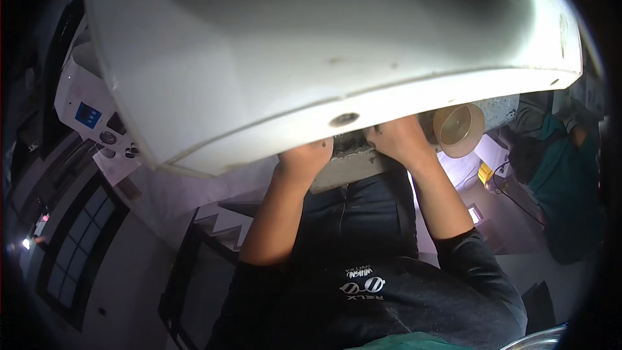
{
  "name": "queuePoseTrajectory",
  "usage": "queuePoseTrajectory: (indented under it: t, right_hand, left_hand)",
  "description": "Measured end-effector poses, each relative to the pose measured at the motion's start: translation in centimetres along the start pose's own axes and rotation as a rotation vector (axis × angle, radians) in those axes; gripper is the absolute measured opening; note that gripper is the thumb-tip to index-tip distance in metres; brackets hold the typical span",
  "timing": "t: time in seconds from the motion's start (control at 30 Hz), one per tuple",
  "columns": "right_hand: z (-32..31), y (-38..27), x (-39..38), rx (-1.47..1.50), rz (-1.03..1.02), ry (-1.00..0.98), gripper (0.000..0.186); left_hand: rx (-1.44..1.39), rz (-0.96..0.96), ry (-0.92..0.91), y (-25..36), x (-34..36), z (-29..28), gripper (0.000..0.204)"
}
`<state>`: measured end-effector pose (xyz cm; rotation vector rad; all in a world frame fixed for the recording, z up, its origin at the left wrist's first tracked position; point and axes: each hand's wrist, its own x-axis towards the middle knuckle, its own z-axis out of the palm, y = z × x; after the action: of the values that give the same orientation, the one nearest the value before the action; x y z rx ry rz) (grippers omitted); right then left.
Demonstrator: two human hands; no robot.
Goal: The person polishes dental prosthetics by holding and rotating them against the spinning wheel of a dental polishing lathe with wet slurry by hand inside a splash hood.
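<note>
A large white machine hood [337, 45] fills the upper view and covers the tips of both my hands. Under its front edge, my left hand [307, 157] is closed, thumb side toward the middle. Opposite it is my right hand [400, 140], also closed, with its fingers bent inward and dark smudges on them. Whatever the hands grip is hidden by the hood. Between them lies a dark, wet-looking gap [352, 140] above a grey, rough ledge [346, 170]. Just right of my right wrist is a round, translucent yellowish cup [459, 131].
A control panel [97, 116] with a blue display and knobs stands at the left. Below it is a dark-framed window [78, 240]. At the right, a person in green clothing [564, 188] sits near a yellow object [484, 173] and a black cable [521, 207].
</note>
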<state>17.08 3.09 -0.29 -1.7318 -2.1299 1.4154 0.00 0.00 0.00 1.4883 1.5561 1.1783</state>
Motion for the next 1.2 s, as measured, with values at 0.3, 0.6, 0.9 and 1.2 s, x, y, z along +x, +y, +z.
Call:
queuePoseTrajectory:
  t: [0.3, 0.6, 0.9, 1.2]
  right_hand:
    - [2.0, -0.5, -1.7, -0.346, -0.147, 0.097, 0.072]
    - [2.2, -1.6, -2.7, -0.431, -0.069, 0.083, 0.077]
    - [2.0, -3.3, -3.5, -0.428, -0.118, 0.086, 0.075]
    - [2.0, -2.5, -4.2, -0.418, -0.120, 0.068, 0.071]
  left_hand:
    - [0.287, 0.101, 0.109, -2.4, -1.2, 1.7, 0.033]
    - [0.361, 0.044, 0.052, -3.5, -2.3, 2.8, 0.033]
    - [0.377, -0.011, 0.022, -2.6, -2.2, 2.1, 0.029]
    - [0.432, -0.015, -0.006, -1.4, -2.0, 2.3, 0.026]
